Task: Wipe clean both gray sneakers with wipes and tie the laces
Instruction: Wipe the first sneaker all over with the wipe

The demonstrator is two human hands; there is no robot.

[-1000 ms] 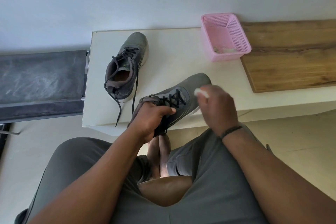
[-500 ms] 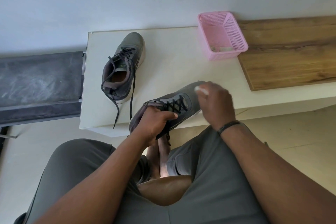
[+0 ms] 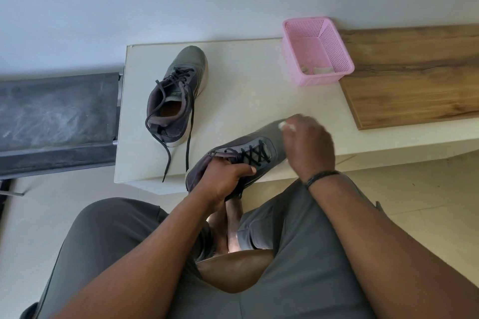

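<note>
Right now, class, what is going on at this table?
A seated person is cleaning a gray sneaker. The left hand grips it around the heel end and holds it at the near edge of the white table, while the right hand presses a white wipe against the toe. The second sneaker stands on the table to the left, its laces untied and trailing loose. A pink basket with some crumpled white pieces inside sits at the back.

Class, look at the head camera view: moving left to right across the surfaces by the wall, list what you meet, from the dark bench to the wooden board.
Dark bench → untied gray sneaker standing on the white table → pink basket → wooden board.
</note>
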